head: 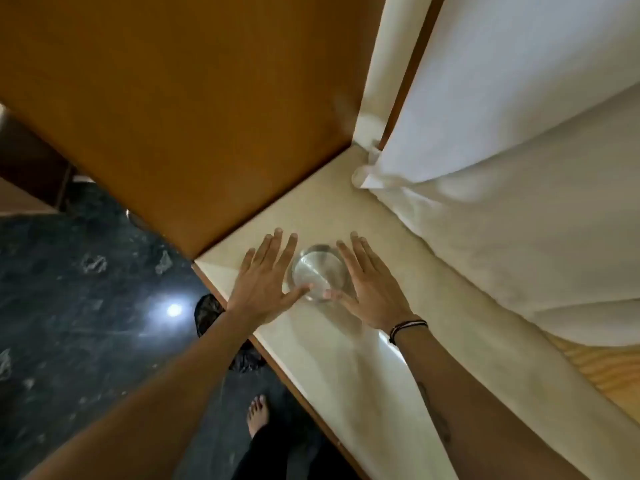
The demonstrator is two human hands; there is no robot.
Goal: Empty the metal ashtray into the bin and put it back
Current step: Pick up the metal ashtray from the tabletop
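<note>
A round metal ashtray (319, 271) stands upright on the cream bedside tabletop (346, 358), and its inside looks bare. My left hand (266, 282) lies flat just left of it, fingers spread, thumb tip touching its near rim. My right hand (369, 284) lies flat on its right side, fingers straight, thumb reaching to the same near rim. Neither hand grips the ashtray. A dark bin with a black liner (211, 311) sits on the floor beside the table's left edge, mostly hidden by my left forearm.
A brown wooden panel (180, 109) rises behind the table. White bedding (519, 168) hangs along the table's right side. The floor is dark marble (76, 306) with scattered litter (93, 263). My bare foot (258, 414) stands near the table edge.
</note>
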